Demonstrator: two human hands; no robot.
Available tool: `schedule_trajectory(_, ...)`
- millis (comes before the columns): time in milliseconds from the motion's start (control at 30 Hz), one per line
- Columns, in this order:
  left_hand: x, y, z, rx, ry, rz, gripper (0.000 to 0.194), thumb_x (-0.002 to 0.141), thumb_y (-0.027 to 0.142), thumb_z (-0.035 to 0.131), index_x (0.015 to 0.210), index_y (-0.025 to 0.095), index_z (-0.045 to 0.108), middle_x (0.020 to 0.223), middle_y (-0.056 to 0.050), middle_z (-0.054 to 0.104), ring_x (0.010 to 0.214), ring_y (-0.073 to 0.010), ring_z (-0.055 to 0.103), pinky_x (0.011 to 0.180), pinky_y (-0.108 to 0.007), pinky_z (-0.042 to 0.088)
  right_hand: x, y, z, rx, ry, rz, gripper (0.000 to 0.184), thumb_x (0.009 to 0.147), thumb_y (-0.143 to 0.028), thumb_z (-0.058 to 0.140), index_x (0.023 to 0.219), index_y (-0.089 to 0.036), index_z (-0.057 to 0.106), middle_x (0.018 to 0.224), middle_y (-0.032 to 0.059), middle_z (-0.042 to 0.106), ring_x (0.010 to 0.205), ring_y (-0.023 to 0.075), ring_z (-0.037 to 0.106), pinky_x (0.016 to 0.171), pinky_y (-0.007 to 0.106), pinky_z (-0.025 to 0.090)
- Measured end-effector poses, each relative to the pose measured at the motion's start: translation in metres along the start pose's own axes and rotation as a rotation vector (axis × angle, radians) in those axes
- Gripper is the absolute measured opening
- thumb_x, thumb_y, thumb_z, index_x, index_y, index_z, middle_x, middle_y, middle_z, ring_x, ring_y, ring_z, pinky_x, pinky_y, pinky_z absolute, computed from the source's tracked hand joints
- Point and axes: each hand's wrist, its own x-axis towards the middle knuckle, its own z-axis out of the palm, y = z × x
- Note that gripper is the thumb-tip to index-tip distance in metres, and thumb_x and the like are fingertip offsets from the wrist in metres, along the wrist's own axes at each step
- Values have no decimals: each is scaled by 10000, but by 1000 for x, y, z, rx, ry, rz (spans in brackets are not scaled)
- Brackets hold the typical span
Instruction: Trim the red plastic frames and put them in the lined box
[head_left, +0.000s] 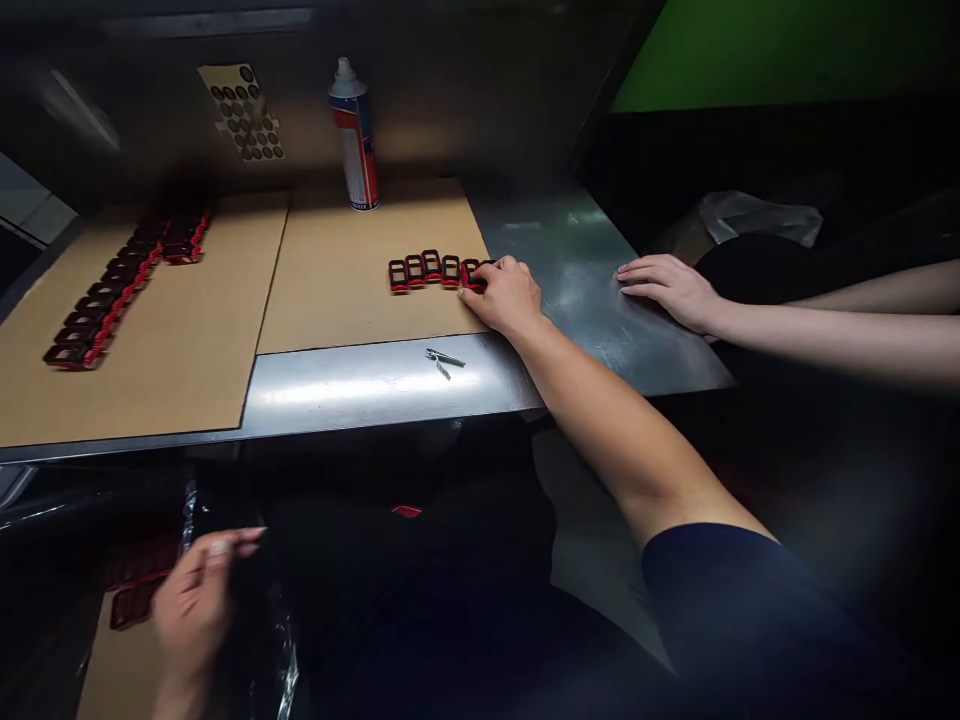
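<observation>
My right hand (510, 295) is over the cardboard with its thumb and fingers closed on a small red-and-black frame, mostly hidden, at the right end of a short row. Similar frames (430, 265) stand side by side to its left. Below the table edge, at lower left, my left hand (195, 600) is slightly blurred; its fingers are drawn together and nothing shows between them. Close by it, more red-and-black pieces (135, 604) lie on cardboard beside clear plastic film (287, 660).
A longer row of frames (105, 305) crosses the left cardboard sheet (195, 350). A spray can (356, 140) stands at the back; a nail clipper-like metal tool (445, 358) lies near the front edge. Another person's hand (671, 288) rests at the table's right side.
</observation>
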Motion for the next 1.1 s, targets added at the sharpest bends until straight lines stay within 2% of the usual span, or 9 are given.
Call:
schedule_trajectory(167,-35,29,102,-357,-457,-53,405,922,555,627,822,177,731,836,-83,769,837,-231,734,787,-340,598,-27,15,-16,115,95,49,267,862,-367,681,1038,-182,758,1071,147,677,1063,338,612,947,494,515)
schedule_trajectory(233,-54,44,125,-602,-591,-108,355,896,519,689,1048,199,717,1024,-100,767,1007,-264,734,892,-382,597,-78,9,-23,200,265,4,236,866,-369,675,988,-184,753,1041,141,688,1038,331,638,946,499,531)
schedule_trajectory(300,-63,60,139,-877,-653,-211,580,821,568,755,1288,252,622,1277,-130,697,1141,-314,703,891,-413,607,-149,-3,-20,297,319,-162,215,876,-389,686,976,-212,758,1104,139,694,1093,341,650,967,520,548)
schedule_trajectory(400,-64,79,155,-1027,-649,-426,758,692,549,874,1338,275,586,1334,-111,659,1169,-282,678,938,-360,586,-258,-23,3,476,25,-504,183,861,-284,720,1036,-287,776,1130,98,724,1219,335,644,1031,509,569)
schedule_trajectory(500,-64,90,170,-928,-606,-658,558,660,404,933,1126,232,678,1017,-26,724,956,-154,692,863,-220,554,-326,-33,32,489,-111,-445,217,845,-213,707,1049,-225,779,1177,148,725,1251,357,639,1020,495,601)
schedule_trajectory(733,-68,98,195,-846,-566,-833,573,537,313,980,1017,196,691,866,-6,733,746,-122,697,655,-182,552,-351,-11,35,443,-87,-406,566,817,-364,704,1355,-204,639,1326,137,707,1297,365,636,1074,490,578)
schedule_trajectory(867,-75,101,197,-810,-606,-722,588,548,364,974,1040,208,691,870,-10,742,753,-137,697,667,-201,555,-359,-2,29,452,-51,-389,561,849,-349,654,1386,-191,608,1391,134,678,1347,354,602,1098,472,561)
schedule_trajectory(1033,-90,110,199,-524,-473,-428,483,589,336,941,1003,188,742,972,-40,765,897,-163,693,790,-213,543,-367,12,19,511,-70,-393,487,853,-279,650,1328,-170,644,1348,158,691,1290,345,641,1092,474,562)
schedule_trajectory(1100,-97,114,199,-599,-549,-454,421,606,288,919,972,198,732,928,-17,754,840,-143,680,764,-212,534,-370,23,14,561,-44,-360,467,855,-235,643,1321,-206,649,1327,154,695,1269,337,650,1092,497,558)
